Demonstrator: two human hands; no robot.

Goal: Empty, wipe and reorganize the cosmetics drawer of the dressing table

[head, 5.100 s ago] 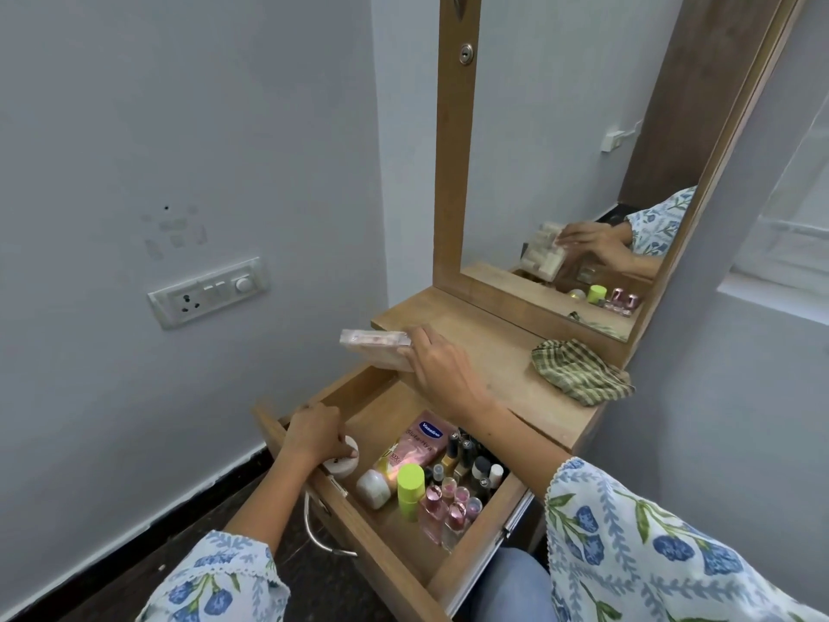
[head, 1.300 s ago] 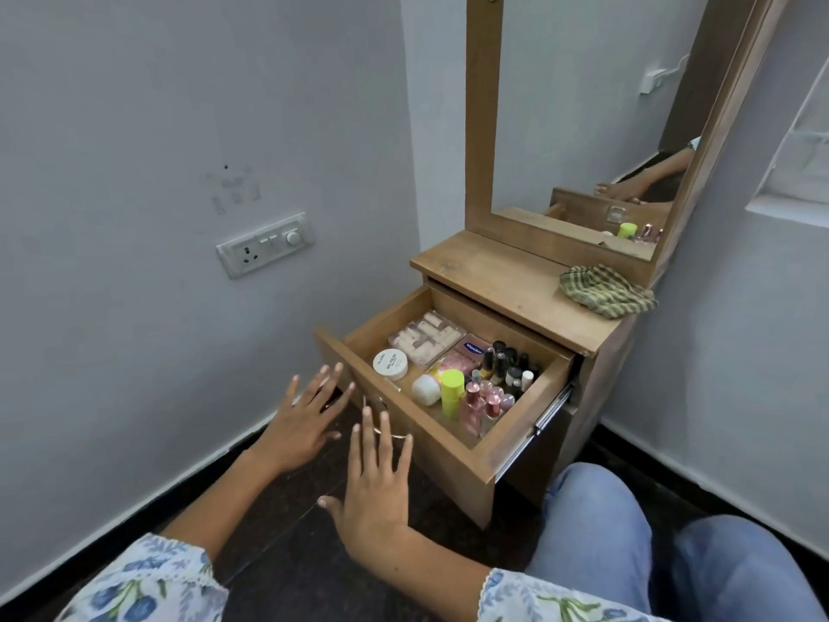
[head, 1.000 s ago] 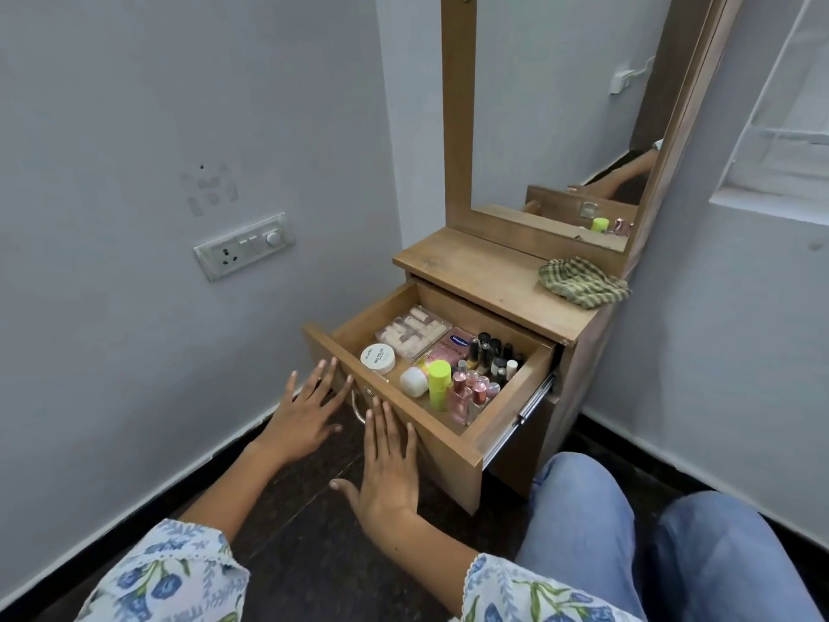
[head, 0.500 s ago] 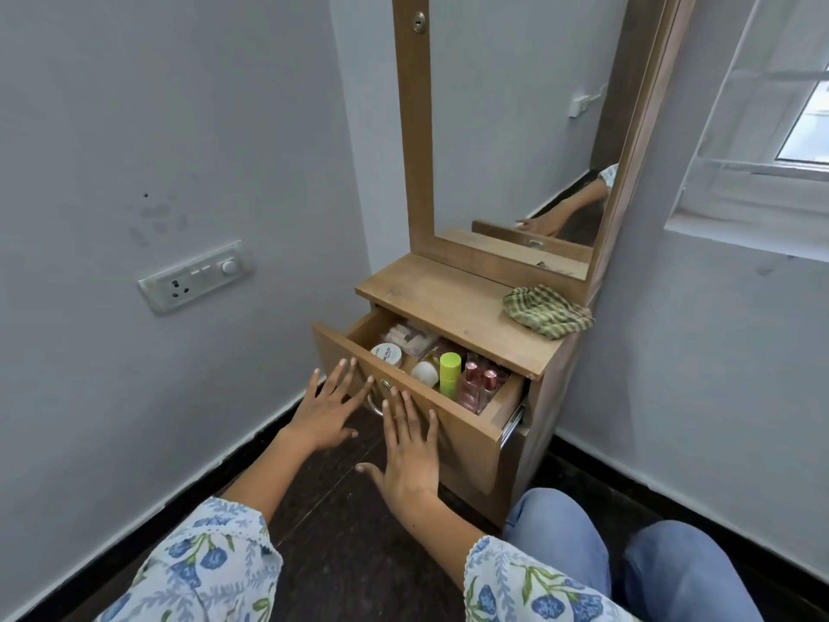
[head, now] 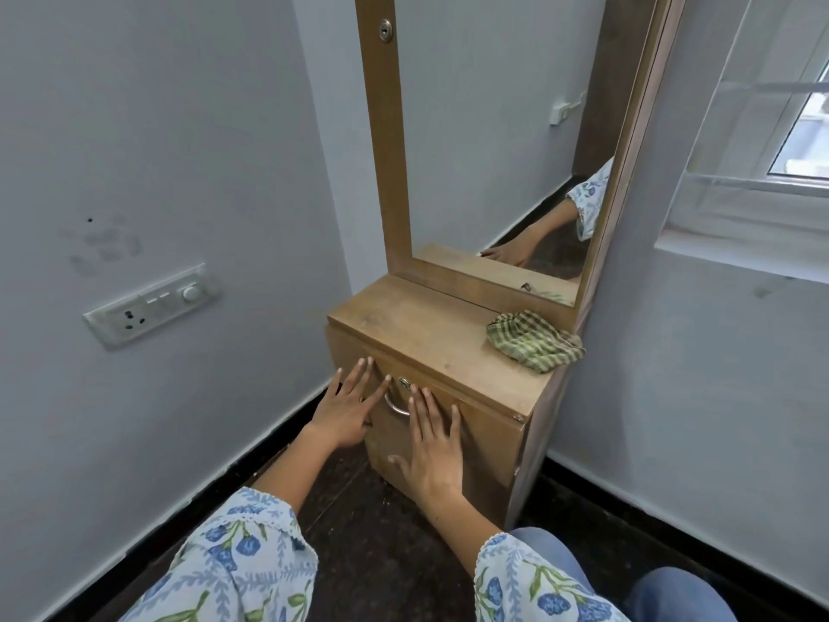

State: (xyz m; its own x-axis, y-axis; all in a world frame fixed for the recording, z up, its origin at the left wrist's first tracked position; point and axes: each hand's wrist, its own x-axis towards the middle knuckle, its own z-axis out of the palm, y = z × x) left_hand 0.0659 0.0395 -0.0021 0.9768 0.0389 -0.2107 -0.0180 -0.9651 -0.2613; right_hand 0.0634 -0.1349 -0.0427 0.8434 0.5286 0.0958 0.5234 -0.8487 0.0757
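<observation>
From the head camera, the drawer (head: pixel 475 437) of the dressing table (head: pixel 430 334) sits pushed in flush with the cabinet front, so nothing inside it shows. The left hand (head: pixel 343 408) lies flat against the left part of the drawer front, its fingers (head: pixel 361 374) straight and spread wide, holding nothing. The right hand (head: pixel 433 451) presses flat on the front just right of the metal handle (head: pixel 395 408), fingers straight and slightly apart, also holding nothing. A small lock (head: pixel 403 382) sits above the handle, between the two hands. A green checked cloth (head: pixel 534 341) lies crumpled on the desk top at its right rear corner, beside the mirror (head: pixel 493 141). A switch plate (head: pixel 152 305) is on the left wall.
</observation>
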